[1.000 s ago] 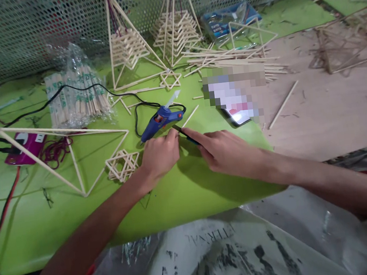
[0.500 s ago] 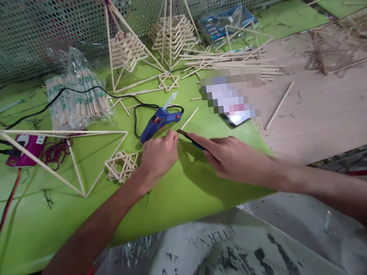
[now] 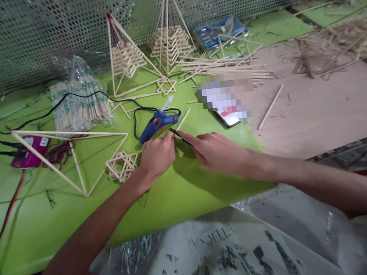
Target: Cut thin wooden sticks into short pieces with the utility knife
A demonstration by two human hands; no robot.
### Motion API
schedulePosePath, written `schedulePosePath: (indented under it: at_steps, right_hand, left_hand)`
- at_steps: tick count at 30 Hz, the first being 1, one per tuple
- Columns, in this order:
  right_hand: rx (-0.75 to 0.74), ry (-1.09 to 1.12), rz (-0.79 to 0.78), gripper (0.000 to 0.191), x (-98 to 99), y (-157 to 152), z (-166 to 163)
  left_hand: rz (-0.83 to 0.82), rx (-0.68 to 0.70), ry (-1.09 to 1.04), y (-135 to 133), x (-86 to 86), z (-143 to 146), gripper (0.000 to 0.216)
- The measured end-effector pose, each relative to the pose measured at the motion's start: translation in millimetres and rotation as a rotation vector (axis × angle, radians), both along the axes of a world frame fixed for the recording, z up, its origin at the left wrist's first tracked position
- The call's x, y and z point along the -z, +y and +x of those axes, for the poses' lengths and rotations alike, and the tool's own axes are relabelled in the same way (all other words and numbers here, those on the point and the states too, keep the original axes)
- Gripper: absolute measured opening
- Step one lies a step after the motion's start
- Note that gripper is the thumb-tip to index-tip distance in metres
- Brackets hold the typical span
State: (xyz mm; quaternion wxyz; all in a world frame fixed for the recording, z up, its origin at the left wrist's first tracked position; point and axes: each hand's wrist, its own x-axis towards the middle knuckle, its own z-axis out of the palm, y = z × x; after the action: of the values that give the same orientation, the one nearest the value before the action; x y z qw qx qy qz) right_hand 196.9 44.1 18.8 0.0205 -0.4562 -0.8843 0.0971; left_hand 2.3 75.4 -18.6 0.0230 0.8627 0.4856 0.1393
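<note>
My left hand (image 3: 158, 155) is closed over the lower end of a thin wooden stick (image 3: 184, 119), which slants up and away past the fingertips. In my right hand (image 3: 219, 151) is a cutter knife (image 3: 174, 132), partly hidden by the fingers, with the index finger stretched along its top. Its dark blade lies across the stick right at my left fingertips; I cannot tell how deep it cuts. Just beyond my hands sits a blue glue gun (image 3: 157, 123). Beside my left wrist is a small star-shaped stack of sticks (image 3: 122, 166).
A large stick frame (image 3: 84, 189) and a purple power strip (image 3: 29, 154) with cords lie at left. Behind stand bagged chopsticks (image 3: 79, 102), two stick pyramids (image 3: 126, 60) (image 3: 171, 47) and loose sticks (image 3: 215, 67). A phone (image 3: 224, 107) rests right of the glue gun.
The view has shifted slightly. My right hand and the knife have come a little closer to my left hand, the blade now against its fingertips. Both hands keep their hold.
</note>
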Motion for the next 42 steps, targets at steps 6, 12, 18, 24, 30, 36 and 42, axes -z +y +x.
schedulePosePath:
  at_steps: [6,12,18,24,30,36,42]
  right_hand:
    - [0.013,0.076,-0.023,0.067,0.0,3,2]
    - [0.140,0.351,-0.204,0.053,-10.6,2,27]
    - [0.115,0.177,0.072,0.052,-10.0,-18,66]
    - [-0.175,-0.168,0.349,0.043,10.8,-16,65]
    - [-0.298,-0.023,0.400,0.035,13.1,9,38]
    - [-0.220,-0.027,0.533,0.029,6.0,23,27]
    - [-0.164,-0.029,0.435,0.031,8.1,22,20]
  left_hand:
    - [-0.008,-0.022,0.016,0,-1.6,0,0.026]
    - [-0.012,-0.078,0.008,-1,-4.0,-1,0.027]
    - [-0.006,-0.061,0.011,-2,-2.0,-1,0.029]
    - [0.027,-0.051,-0.076,-3,-5.3,-2,0.026]
    - [0.117,0.059,-0.074,-4,-6.2,-6,0.024]
    - [0.242,0.142,-0.003,-7,-6.3,-10,0.018]
    - [0.413,0.263,0.111,-11,-22.6,-18,0.013]
